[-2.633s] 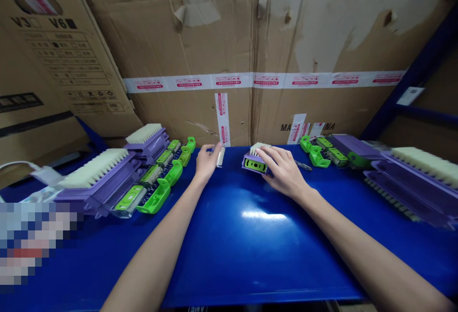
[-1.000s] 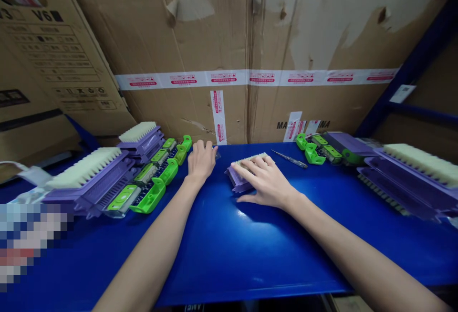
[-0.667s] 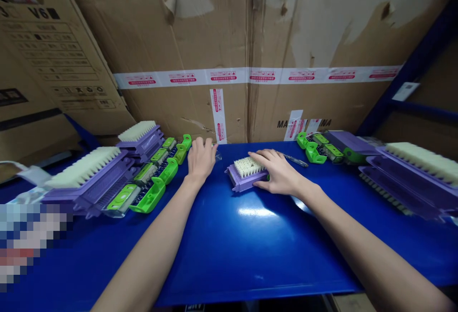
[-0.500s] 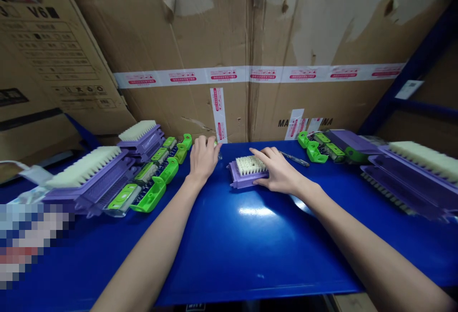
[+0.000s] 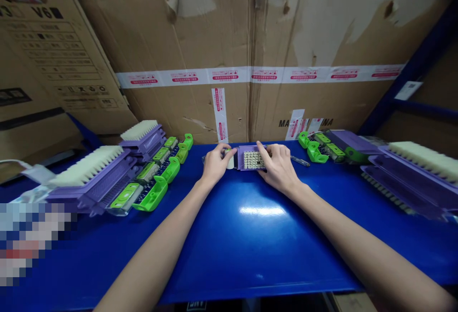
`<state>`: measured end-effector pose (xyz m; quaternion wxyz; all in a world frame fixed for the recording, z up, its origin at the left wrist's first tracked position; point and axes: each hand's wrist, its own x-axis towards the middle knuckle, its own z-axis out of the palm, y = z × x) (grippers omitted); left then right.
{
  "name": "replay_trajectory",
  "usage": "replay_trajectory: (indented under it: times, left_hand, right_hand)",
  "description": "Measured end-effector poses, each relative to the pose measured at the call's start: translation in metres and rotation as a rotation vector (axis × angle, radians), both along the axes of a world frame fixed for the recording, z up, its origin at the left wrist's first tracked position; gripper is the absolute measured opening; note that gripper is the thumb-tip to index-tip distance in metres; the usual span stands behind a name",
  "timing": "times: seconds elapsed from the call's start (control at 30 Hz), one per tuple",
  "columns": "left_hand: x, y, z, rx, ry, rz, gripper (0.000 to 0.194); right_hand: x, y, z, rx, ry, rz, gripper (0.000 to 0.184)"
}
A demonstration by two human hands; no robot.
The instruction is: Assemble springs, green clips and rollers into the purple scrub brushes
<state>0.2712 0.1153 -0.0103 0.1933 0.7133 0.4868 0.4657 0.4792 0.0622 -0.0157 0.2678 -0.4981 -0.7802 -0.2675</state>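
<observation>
In the middle of the head view, my right hand [image 5: 281, 165] is closed around the right end of a purple brush block [image 5: 240, 159]. The cream bristles of the block are tipped towards me. My left hand [image 5: 215, 165] pinches a small pale piece [image 5: 230, 160] close to the block's left end. A bit of green shows at its top, and fingers hide the rest. Whether the piece touches the block I cannot tell. Behind my right hand lies a thin, clear-handled tool [image 5: 299, 161], partly covered.
Purple brush blocks [image 5: 86, 166] and green clip-like parts [image 5: 152, 195] stand at the left of the blue table [image 5: 257, 250]. More green parts [image 5: 317, 152] and purple blocks [image 5: 425, 159] lie at the right. A taped cardboard box [image 5: 186, 107] stands behind.
My right hand has tilted the brush block so its bristles face me, and moved it slightly back. My left hand has come right, towards the block, with the small pale piece.
</observation>
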Motion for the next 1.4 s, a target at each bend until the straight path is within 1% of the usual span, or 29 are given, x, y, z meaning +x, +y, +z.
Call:
replay_trajectory:
  times: [0.1,0.3,0.43,0.53,0.63,0.73,1.0,1.2,1.4]
  left_hand:
    - [-0.0006,0.0006,-0.0001,-0.027,-0.099,-0.046,0.032]
    - [0.0020,0.0038,-0.0031,-0.120,-0.328,-0.117,0.033]
    - [0.0016,0.0048,-0.0023,-0.181,-0.378,-0.199,0.036]
    - [-0.0018,0.0059,-0.0016,-0.276,-0.418,-0.265,0.040]
    - [-0.0052,0.0064,-0.0012,-0.362,-0.469,-0.278,0.044]
    - [-0.0065,0.0056,-0.0007,-0.400,-0.511,-0.275,0.044]
    - [-0.0042,0.0057,-0.0024,-0.423,-0.507,-0.296,0.044]
    - [-0.0027,0.0075,-0.0022,-0.381,-0.484,-0.313,0.044]
    - [-0.0038,0.0091,0.0003,-0.336,-0.428,-0.294,0.040]
  right_hand:
    - [0.0000,-0.0025,0.0031,-0.024,0.019,-0.013,0.064]
    - [0.0000,-0.0057,0.0086,-0.037,-0.003,-0.034,0.062]
    - [0.0014,-0.0054,0.0092,-0.068,-0.051,-0.032,0.062]
    - [0.0034,-0.0051,0.0098,-0.078,-0.069,-0.039,0.065]
    - [0.0045,-0.0052,0.0103,-0.073,-0.076,-0.042,0.066]
    - [0.0043,-0.0054,0.0102,-0.066,-0.073,-0.042,0.067]
    - [0.0041,-0.0046,0.0090,-0.052,-0.088,-0.039,0.068]
    - [0.0049,-0.0035,0.0083,-0.053,-0.092,-0.045,0.071]
    - [0.0056,-0.0023,0.0069,-0.040,-0.089,-0.039,0.072]
